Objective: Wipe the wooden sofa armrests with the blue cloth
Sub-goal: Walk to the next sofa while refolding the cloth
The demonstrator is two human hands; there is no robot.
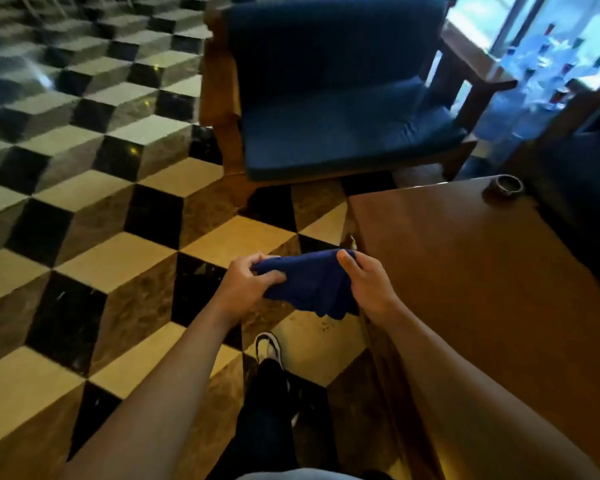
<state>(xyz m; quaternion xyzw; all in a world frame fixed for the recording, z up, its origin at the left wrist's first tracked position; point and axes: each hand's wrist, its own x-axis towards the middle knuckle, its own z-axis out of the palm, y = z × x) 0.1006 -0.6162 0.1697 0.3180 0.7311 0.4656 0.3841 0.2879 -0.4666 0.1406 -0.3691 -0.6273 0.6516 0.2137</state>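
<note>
Cloth (309, 282), soft and limp, sagged between my left hand (246, 285) and right hand (368, 285), fingers pinching opposite edges.

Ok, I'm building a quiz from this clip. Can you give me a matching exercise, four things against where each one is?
Things:
1. blue cloth
2. ashtray
3. sofa
4. shoe

Places:
A. on the wooden table
B. on the checkered floor, below the hands
C. held between the left hand and right hand
D. straight ahead, beyond the table

Pairs: 1-C, 2-A, 3-D, 4-B
</note>
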